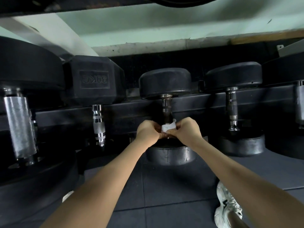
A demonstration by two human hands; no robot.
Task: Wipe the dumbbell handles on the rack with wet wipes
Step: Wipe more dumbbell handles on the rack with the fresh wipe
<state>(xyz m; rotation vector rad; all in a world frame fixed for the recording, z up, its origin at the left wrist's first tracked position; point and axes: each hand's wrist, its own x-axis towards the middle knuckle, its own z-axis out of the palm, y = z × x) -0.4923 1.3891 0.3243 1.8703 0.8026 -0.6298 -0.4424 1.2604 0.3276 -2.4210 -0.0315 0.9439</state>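
A: Now, hand pose?
B: Both forearms reach forward and converge. At 9 o'clock of the wet wipe (167, 127) sits the left hand (147, 131), at 3 o'clock the right hand (187, 129). Both hands' fingers are curled, pinching the wipe onto the dumbbell handle (167, 111).
A: Handle location?
B: Centre dumbbell on the rack (131, 112), handle running 12 to 6.

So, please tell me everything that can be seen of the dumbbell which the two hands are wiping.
The black round-headed dumbbell lies across the black metal rack, its handle pointing toward the camera. Both heads look like matte rubber; the near one is scuffed. The handle is shiny metal at the far collar and darker in the middle. A white wet wipe is wrapped around its near part, pinched by the left hand and right hand.
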